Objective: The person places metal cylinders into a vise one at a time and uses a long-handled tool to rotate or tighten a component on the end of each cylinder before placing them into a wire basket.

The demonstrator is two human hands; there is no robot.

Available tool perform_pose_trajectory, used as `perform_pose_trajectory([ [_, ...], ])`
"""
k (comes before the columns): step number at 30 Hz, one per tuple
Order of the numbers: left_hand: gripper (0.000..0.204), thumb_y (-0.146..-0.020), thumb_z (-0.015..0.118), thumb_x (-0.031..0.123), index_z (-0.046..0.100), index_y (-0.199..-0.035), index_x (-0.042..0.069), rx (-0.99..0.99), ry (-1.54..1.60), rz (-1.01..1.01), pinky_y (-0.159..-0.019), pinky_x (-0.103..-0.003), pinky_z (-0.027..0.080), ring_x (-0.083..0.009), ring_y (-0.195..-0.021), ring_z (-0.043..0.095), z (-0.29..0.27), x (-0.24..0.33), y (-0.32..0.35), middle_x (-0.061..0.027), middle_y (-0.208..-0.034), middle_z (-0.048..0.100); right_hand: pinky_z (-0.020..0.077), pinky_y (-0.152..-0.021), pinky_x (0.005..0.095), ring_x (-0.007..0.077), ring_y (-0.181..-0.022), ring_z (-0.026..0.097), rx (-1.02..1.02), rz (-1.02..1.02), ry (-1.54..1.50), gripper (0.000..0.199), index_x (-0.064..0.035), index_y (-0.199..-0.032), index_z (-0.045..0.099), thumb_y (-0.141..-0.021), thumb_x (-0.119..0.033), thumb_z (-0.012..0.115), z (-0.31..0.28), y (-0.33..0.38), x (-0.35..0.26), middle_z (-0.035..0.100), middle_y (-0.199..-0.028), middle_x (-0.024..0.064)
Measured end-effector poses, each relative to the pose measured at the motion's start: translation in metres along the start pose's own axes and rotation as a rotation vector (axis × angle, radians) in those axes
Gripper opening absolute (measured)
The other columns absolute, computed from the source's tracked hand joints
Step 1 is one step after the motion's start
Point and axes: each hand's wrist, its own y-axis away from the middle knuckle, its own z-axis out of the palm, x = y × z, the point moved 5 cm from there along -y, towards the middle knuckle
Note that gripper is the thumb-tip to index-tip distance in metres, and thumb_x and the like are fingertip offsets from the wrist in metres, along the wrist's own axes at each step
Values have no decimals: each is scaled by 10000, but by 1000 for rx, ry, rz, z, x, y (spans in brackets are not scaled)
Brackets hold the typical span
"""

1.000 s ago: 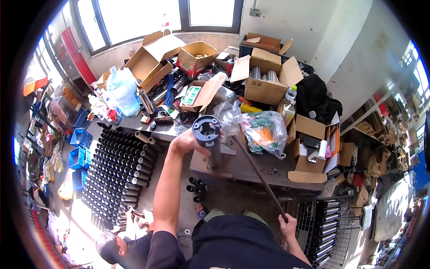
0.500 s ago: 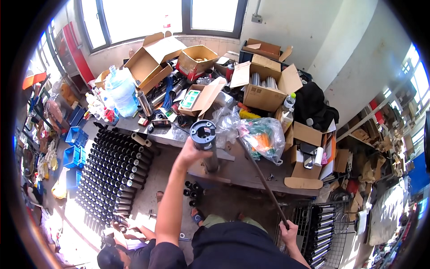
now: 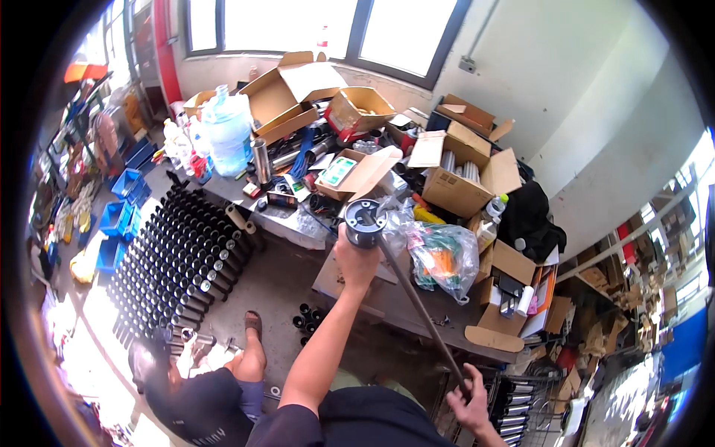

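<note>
Cramped workshop here, bright windows at the back, concrete floor (image 3: 275, 287) and a long bench (image 3: 417, 313) buried under open cardboard boxes, bottles and bags.

Closest in, the right hand (image 3: 471, 398) sits low near the person's body, grip closed around the near end of a long dark rod (image 3: 417, 302). The rod runs up and away on a slant to the left hand (image 3: 356, 261), which is stretched out over the bench edge with its grip wrapped around a dark metal tube (image 3: 364, 222) held upright, open end facing the camera. The rod's far tip sits right at that opening; whether it's actually inside I can't tell from this angle.

If it were me, I'd say the trick is keeping the rod lined up with the tube's axis. At this slant it looks like it'd scrape the rim, so I'd either tip the tube toward the rod or lift the right hand. Keep the left-hand fingers below the rim, and steady the tube against the bench if it wobbles.

Just past the tube there's a clear plastic bag (image 3: 443, 257) with orange and green stuff in it, near enough to snag. Off to the left on the floor stands a big block of black tubes (image 3: 179, 261) in rows, and another person (image 3: 201, 391) crouches beside them. Further back there's a large water jug (image 3: 227, 134).
</note>
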Motion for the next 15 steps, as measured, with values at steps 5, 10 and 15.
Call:
perform_pose_trajectory([
  [5, 489, -664, 865, 163, 567, -1028, 27, -23, 35, -19, -709, -484, 549, -444, -856, 690, -18, -5, -3, -226, -835, 708, 387, -593, 212, 60, -641, 488, -7, 138, -282, 774, -27, -1503, 264, -835, -1, 653, -3, -3, 0, 558, -753, -6],
  [10, 443, -673, 854, 171, 599, -1012, 43, -78, 65, 55, -710, -464, 545, -426, -825, 675, -12, 3, 4, -183, -852, 694, 391, -662, 236, 111, -767, 457, -323, -253, -142, 819, -122, -1422, 313, -747, -49, 772, 50, -17, -102, 474, -836, -5],
  [15, 457, -634, 866, 243, 622, -975, 62, -259, 123, -38, -736, -465, 547, -414, -843, 678, -8, -8, 0, -182, -886, 697, 445, -661, 341, 223, -892, 551, -375, -1280, 782, 261, -158, -983, 684, -755, -244, 778, 114, -45, -214, 524, -707, -4],
])
